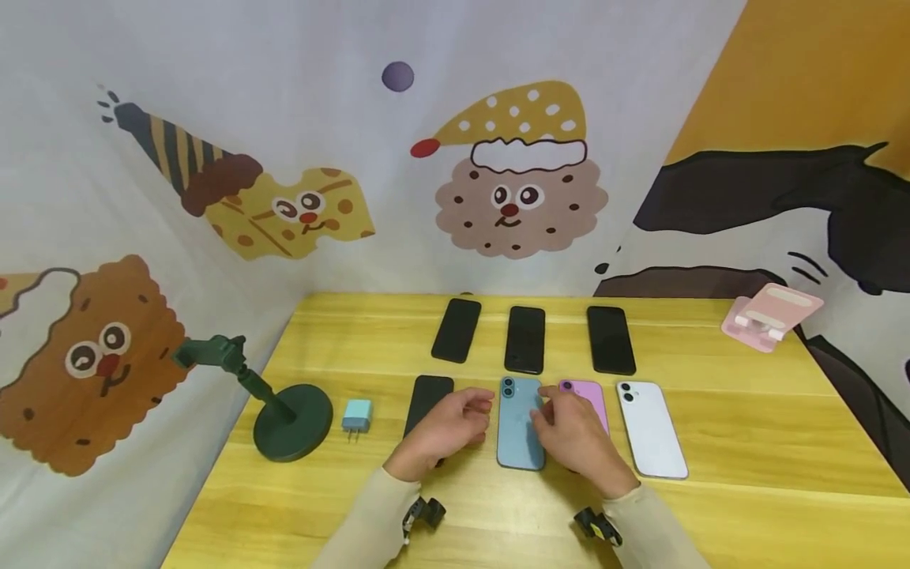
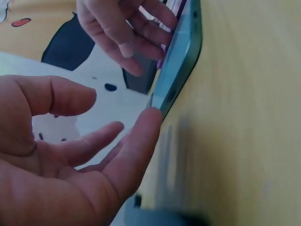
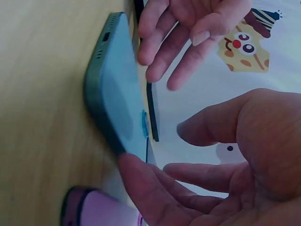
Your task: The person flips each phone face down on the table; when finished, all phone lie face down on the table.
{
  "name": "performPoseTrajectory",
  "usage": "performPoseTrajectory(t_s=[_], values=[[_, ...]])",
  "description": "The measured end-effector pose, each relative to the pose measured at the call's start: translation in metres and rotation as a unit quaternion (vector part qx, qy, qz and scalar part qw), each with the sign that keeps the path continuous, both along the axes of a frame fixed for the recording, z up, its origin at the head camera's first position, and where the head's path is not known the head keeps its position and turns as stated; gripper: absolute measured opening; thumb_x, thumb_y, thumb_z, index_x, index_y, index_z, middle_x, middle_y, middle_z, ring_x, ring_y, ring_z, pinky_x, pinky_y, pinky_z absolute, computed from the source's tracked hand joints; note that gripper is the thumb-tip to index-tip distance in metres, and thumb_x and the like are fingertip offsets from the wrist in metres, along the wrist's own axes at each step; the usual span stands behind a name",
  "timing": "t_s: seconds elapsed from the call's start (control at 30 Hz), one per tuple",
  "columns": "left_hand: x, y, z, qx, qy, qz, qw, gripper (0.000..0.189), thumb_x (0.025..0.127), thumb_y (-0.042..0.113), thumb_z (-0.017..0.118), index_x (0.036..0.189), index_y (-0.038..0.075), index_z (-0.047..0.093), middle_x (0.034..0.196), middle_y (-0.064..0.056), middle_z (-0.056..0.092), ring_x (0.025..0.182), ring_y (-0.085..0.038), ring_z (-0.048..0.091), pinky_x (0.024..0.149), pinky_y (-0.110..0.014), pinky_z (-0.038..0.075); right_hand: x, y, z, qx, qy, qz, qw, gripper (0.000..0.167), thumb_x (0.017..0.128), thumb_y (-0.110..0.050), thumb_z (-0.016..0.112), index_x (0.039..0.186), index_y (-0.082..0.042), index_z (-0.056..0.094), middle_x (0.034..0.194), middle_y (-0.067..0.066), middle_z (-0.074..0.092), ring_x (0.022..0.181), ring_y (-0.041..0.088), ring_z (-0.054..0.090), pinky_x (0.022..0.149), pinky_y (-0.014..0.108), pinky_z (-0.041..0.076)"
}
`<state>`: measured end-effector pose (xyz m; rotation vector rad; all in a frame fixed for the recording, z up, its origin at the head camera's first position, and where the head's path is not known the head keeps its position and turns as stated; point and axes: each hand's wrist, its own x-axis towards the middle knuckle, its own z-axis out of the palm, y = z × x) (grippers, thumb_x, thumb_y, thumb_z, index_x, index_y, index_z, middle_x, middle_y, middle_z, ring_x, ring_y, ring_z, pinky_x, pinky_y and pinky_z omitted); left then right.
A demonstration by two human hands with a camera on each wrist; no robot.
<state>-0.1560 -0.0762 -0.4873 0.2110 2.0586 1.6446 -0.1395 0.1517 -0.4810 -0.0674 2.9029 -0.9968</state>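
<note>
We're looking at the wooden table [image 1: 768, 442] across the lower frame, a dark green stand [image 1: 293, 423] on its left. Below centre we have the left hand [image 1: 451, 423], thumb and fingers apart, and, to its right, the right hand [image 1: 574, 435], thumb likewise apart from the fingers; neither is clamped on anything. Between them lies the blue phone [image 1: 519, 442], back up; we can't tell whether fingertips touch its edges. We spot the white phone [image 1: 652, 431] lower right, the pink phone [image 1: 590, 391] partly hidden by the right hand, and, lower left, the little charger [image 1: 357, 415].
</note>
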Motion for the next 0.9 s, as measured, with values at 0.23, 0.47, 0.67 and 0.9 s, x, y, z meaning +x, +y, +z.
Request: performPoseTrajectory(t_s=[0.23,0.47,0.67,0.9], values=[[0.001,-0.033,0.004,-0.006,0.055,0.023,0.9982,0.045,0.108,0.013,0.058,0.152,0.002,0.052,0.145,-0.022,0.057,0.124,-0.031,0.061,0.097,-0.044,0.059,-0.007,-0.015,0.003,-0.043,0.043,0.028,0.9978,0.038,0.097,-0.016,0.071,0.133,-0.005,0.070,0.097,0.001,0.070,0.083,0.012,0.060,0.074,0.031,0.053],[0.008,-0.057,0.003,-0.059,0.088,0.106,0.9887,0.040,0.107,0.013,0.061,0.147,0.007,0.060,0.146,-0.016,0.061,0.131,-0.033,0.058,0.108,-0.052,0.052,-0.016,-0.044,-0.001,-0.101,0.041,0.089,0.9901,0.033,0.100,-0.014,0.068,0.132,-0.007,0.071,0.102,-0.005,0.074,0.089,0.007,0.068,0.081,0.032,0.059],[0.014,-0.071,0.004,-0.118,0.092,0.144,0.9782,0.043,0.106,0.016,0.063,0.148,0.006,0.058,0.147,-0.017,0.061,0.133,-0.037,0.058,0.109,-0.057,0.050,-0.021,-0.069,-0.007,-0.148,-0.009,0.124,0.9811,0.038,0.100,-0.017,0.065,0.137,-0.005,0.066,0.115,0.004,0.075,0.100,0.015,0.072,0.089,0.040,0.061],[0.015,-0.077,0.000,-0.147,0.068,0.153,0.9748,0.052,0.105,0.019,0.065,0.152,0.000,0.052,0.145,-0.023,0.061,0.133,-0.040,0.059,0.106,-0.057,0.053,-0.024,-0.085,-0.012,-0.226,-0.102,0.125,0.9606,0.051,0.105,-0.023,0.065,0.149,-0.001,0.055,0.133,0.018,0.069,0.104,0.025,0.073,0.089,0.047,0.062]])
